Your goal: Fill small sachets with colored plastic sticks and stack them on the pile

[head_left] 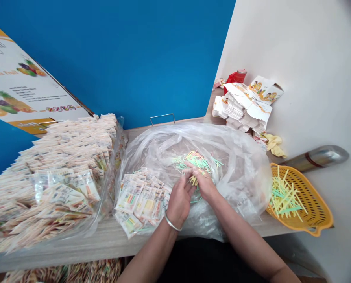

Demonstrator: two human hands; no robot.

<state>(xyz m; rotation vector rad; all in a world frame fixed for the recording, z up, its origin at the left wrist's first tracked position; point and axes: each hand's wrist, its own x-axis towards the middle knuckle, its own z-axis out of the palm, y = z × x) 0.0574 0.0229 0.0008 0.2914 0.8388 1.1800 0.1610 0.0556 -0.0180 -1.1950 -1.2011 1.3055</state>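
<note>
My left hand (179,198), with a silver bangle at the wrist, and my right hand (205,184) meet over a large clear plastic bag (240,165). Between them is a small bunch of thin yellow sticks (194,180). The right fingers close over the bunch from above; the left fingers curl against its near side, partly hidden. Just beyond the hands, loose green, orange and yellow sticks (197,160) lie in a heap on the plastic. Left of my left hand is a pile of small printed sachets (143,196), some showing coloured sticks through clear windows.
A large clear bag packed with sachets (60,165) fills the left. At right, a yellow plastic basket (320,208) holds more sticks near a metal cylinder (323,157). Folded printed cartons (249,106) are stacked at the back right. A blue panel (134,59) stands behind the table.
</note>
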